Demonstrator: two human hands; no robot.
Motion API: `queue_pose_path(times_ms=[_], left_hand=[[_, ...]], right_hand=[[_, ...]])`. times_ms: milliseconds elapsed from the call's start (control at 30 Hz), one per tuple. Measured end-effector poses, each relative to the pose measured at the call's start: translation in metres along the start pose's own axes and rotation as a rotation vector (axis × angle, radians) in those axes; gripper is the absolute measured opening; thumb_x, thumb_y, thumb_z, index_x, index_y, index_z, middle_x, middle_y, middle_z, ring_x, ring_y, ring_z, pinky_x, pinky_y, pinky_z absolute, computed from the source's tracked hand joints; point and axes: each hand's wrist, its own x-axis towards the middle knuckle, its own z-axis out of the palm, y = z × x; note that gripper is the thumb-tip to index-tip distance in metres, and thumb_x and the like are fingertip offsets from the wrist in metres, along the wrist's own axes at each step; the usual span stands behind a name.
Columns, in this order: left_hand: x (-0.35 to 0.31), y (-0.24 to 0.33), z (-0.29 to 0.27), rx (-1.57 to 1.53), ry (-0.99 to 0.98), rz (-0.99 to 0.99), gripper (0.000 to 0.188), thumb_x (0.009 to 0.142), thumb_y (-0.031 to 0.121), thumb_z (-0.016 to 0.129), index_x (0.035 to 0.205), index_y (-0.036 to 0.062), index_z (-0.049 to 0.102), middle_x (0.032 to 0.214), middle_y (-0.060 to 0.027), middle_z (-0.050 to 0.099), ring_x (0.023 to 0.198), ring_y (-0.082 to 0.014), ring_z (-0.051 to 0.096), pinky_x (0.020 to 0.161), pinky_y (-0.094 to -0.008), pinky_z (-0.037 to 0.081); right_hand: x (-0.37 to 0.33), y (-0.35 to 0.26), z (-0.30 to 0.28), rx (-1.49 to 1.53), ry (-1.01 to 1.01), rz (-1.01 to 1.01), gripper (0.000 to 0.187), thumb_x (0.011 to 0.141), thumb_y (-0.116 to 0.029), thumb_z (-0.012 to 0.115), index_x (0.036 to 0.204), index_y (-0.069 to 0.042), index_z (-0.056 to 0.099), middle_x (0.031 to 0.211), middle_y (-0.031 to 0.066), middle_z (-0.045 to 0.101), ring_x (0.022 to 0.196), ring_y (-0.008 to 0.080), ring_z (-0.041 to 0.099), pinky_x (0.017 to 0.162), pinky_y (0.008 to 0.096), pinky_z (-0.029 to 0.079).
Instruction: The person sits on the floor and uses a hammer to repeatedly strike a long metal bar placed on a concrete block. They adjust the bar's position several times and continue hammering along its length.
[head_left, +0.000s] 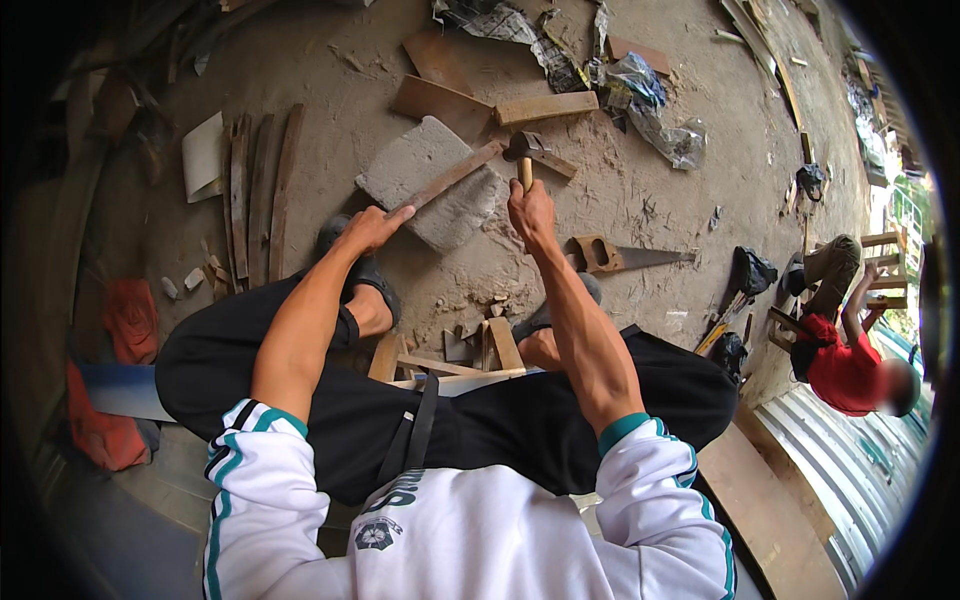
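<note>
My left hand (pixel 373 228) is closed round the near end of a narrow wooden strip (pixel 455 175). The strip slants away to the right across a grey concrete block (pixel 425 165) on the ground. In my right hand (pixel 531 213) is a hammer (pixel 525 172), gripped by its pale wooden handle. Its dark head is up by the strip's far end; whether the two touch I cannot tell. A short piece of wood (pixel 555 163) shows just past the hammer head.
A handsaw (pixel 625 255) lies right of my right forearm. Wooden blocks (pixel 545 108) and crumpled plastic sheeting (pixel 650 110) lie beyond the concrete block. Long wooden strips (pixel 260 200) rest at the left. Another person in red (pixel 850 365) sits at the far right.
</note>
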Motion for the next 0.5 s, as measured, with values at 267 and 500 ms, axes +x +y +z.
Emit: queue_pose_path(times_ms=[267, 500], left_hand=[[-0.012, 0.004, 0.008, -0.056, 0.08, 0.038, 0.088, 0.083, 0.082, 0.048, 0.07, -0.0035, 0.061, 0.061, -0.0146, 0.057, 0.055, -0.0268, 0.057, 0.056, -0.0424, 0.045], [-0.016, 0.02, -0.005, -0.068, -0.03, -0.073, 0.095, 0.078, 0.086, 0.05, 0.078, -0.0073, 0.069, 0.069, -0.0164, 0.067, 0.077, -0.0303, 0.07, 0.07, -0.0428, 0.052]], right_hand=[[-0.01, 0.007, 0.013, -0.015, 0.036, -0.072, 0.044, 0.097, -0.04, 0.054, 0.103, 0.003, 0.053, 0.085, 0.0331, 0.064, 0.076, 0.0524, 0.062, 0.071, 0.0546, 0.048], [0.007, 0.031, -0.033, 0.06, -0.12, 0.078, 0.044, 0.1, -0.042, 0.052, 0.098, 0.002, 0.056, 0.069, 0.012, 0.06, 0.054, 0.0229, 0.06, 0.048, 0.0395, 0.048]])
